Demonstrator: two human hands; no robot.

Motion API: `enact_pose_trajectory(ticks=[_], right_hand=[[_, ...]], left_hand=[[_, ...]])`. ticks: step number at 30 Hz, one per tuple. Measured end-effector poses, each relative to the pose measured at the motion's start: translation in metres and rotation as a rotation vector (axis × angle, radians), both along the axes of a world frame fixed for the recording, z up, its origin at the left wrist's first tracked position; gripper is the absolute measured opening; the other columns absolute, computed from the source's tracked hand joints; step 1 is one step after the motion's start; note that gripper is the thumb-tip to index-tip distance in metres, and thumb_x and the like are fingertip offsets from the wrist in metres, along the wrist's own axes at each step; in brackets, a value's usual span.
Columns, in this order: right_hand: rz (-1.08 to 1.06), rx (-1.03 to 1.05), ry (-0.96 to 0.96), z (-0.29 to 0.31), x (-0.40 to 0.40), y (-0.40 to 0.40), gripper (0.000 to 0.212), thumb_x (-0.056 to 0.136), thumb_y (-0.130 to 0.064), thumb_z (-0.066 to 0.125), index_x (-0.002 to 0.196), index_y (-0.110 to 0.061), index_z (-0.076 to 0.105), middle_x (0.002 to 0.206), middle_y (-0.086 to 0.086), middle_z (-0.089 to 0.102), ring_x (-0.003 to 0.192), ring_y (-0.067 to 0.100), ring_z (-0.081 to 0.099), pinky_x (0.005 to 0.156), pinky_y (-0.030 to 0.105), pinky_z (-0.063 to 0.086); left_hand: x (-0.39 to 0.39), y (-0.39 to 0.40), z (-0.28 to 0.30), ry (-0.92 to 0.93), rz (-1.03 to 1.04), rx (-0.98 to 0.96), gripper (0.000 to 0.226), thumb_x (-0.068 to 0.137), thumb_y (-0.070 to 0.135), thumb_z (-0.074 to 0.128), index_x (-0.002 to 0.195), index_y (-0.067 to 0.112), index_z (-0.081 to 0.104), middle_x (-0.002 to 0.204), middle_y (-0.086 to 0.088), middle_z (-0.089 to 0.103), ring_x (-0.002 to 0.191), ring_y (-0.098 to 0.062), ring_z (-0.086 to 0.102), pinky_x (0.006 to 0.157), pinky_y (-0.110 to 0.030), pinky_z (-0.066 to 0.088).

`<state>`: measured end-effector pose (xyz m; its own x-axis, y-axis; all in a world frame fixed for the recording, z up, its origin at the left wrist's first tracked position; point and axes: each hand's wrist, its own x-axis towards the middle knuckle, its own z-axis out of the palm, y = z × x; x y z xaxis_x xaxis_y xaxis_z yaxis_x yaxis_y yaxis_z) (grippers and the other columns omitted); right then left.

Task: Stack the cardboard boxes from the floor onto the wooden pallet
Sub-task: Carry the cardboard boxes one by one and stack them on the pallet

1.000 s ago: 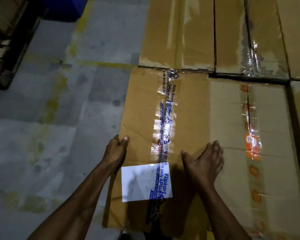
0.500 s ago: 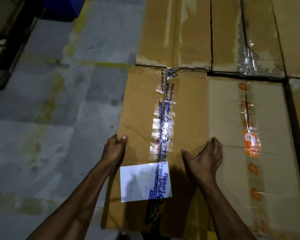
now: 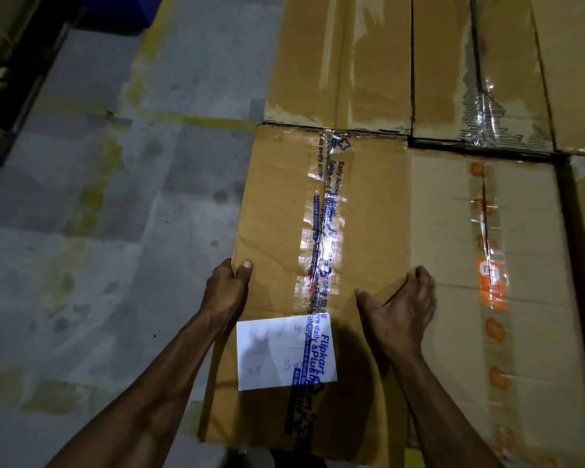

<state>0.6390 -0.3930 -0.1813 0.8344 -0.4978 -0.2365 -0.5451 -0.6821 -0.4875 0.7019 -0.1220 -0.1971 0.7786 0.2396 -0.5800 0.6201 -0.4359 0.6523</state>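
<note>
A long brown cardboard box (image 3: 284, 214) with blue printed tape and a white label (image 3: 284, 352) lies in front of me. My left hand (image 3: 225, 292) grips its left edge, thumb on top and fingers curled down the side. My right hand (image 3: 399, 309) is on its right edge, fingers curled into the seam against a paler box with orange tape (image 3: 453, 265), thumb spread on the top. No pallet wood shows under the boxes.
More taped cardboard boxes (image 3: 338, 55) lie packed side by side beyond and to the right. Grey concrete floor (image 3: 98, 231) with worn yellow lines spreads left. A dark rack (image 3: 14, 79) stands at far left, a blue container (image 3: 115, 11) at top.
My right hand's fingers have curled from lying flat into the seam at the box's right edge. The left hand keeps its grip. The view shifted slightly.
</note>
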Motion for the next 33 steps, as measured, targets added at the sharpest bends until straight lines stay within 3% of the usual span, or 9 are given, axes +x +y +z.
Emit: enact_pose_trajectory(ticks=[7,11,14,19,24,28,31,33], right_hand=[[0.02,-0.069,0.023,-0.008,-0.004,0.001,0.097,0.084,-0.06,0.06,0.153,-0.002,0.023,0.164,0.013,0.014,0.151,0.027,0.005,0.122,0.044,0.001],[0.115,-0.179,0.038,-0.003,-0.016,0.012,0.072,0.097,-0.056,0.043,0.156,-0.02,0.02,0.164,0.012,0.013,0.151,0.028,0.008,0.12,0.046,0.006],[0.172,-0.256,0.079,0.002,-0.04,0.023,0.06,0.102,-0.051,0.032,0.155,-0.027,0.021,0.163,0.014,0.012,0.15,0.03,0.011,0.119,0.048,0.011],[0.234,-0.274,0.173,0.004,-0.105,0.03,0.068,0.101,-0.054,0.028,0.158,-0.022,0.011,0.164,0.017,0.005,0.151,0.03,0.008,0.12,0.045,0.01],[0.263,-0.261,0.247,0.013,-0.162,0.042,0.09,0.087,-0.072,0.015,0.158,-0.017,0.01,0.163,0.021,0.007,0.15,0.033,0.01,0.12,0.046,0.014],[0.349,-0.196,0.328,0.024,-0.19,0.034,0.102,0.086,-0.079,0.037,0.159,-0.018,0.0,0.164,0.018,-0.003,0.152,0.03,0.001,0.121,0.043,0.009],[0.427,-0.167,0.391,0.031,-0.199,0.027,0.12,0.075,-0.083,0.052,0.158,-0.018,-0.007,0.163,0.019,-0.01,0.152,0.032,-0.003,0.12,0.044,0.008],[0.469,-0.162,0.429,0.034,-0.201,0.025,0.13,0.07,-0.078,0.064,0.157,-0.019,-0.013,0.162,0.021,-0.015,0.151,0.034,-0.006,0.121,0.043,0.007]], left_hand=[[-0.003,-0.004,0.009,-0.007,-0.075,0.013,0.051,0.104,0.046,0.041,0.139,0.01,0.046,0.138,-0.014,0.057,0.121,-0.035,0.057,0.101,-0.045,0.047],[-0.003,-0.004,0.016,-0.019,-0.155,0.052,0.061,0.104,0.048,0.041,0.152,0.013,0.024,0.15,-0.014,0.045,0.131,-0.038,0.05,0.107,-0.049,0.043],[-0.015,-0.006,0.021,-0.09,-0.239,0.202,0.07,0.102,0.05,0.042,0.156,0.016,0.014,0.157,-0.012,0.036,0.135,-0.038,0.046,0.109,-0.053,0.041],[-0.069,0.001,0.027,-0.15,-0.492,0.401,0.075,0.105,0.046,0.036,0.159,0.011,-0.001,0.168,-0.007,-0.002,0.152,-0.031,0.016,0.118,-0.047,0.027],[-0.135,0.027,0.034,-0.177,-0.738,0.492,0.075,0.105,0.049,0.033,0.16,0.01,-0.001,0.167,-0.009,-0.012,0.155,-0.026,0.0,0.121,-0.039,0.018],[-0.177,0.053,0.036,-0.198,-0.921,0.549,0.092,0.097,0.064,0.039,0.159,0.008,0.001,0.167,-0.012,-0.009,0.155,-0.027,-0.001,0.123,-0.037,0.01],[-0.196,0.069,0.037,-0.159,-1.052,0.552,0.129,0.069,0.096,0.027,0.159,0.01,-0.007,0.166,-0.01,-0.014,0.155,-0.026,-0.005,0.123,-0.038,0.007],[-0.197,0.073,0.037,-0.167,-1.125,0.601,0.133,0.067,0.094,0.037,0.158,0.009,-0.009,0.166,-0.01,-0.014,0.155,-0.026,-0.006,0.124,-0.038,0.007]])
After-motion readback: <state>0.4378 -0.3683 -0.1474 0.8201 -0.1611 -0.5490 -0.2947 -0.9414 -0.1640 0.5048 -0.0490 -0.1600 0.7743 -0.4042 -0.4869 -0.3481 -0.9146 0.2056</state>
